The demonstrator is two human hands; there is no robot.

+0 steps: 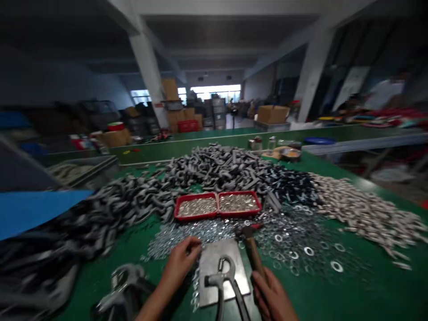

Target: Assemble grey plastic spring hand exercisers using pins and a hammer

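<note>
A hammer with a wooden handle is gripped in my right hand, its head up beside the right edge of a flat metal plate. On the plate rests a grey metal tool with a curved jaw and two handles, which looks like pliers. My left hand is at the plate's left edge, next to small shiny metal pieces. Its fingers curl toward the thumb; anything between them is too small or blurred to make out. A similar grey plier-like tool lies left of my left forearm.
Two red trays of small metal pieces stand behind the plate. Heaped grey curved parts lie beyond them. Loose washers, dark parts and pale parts spread rightward. A grey crate is at left; a person is far right.
</note>
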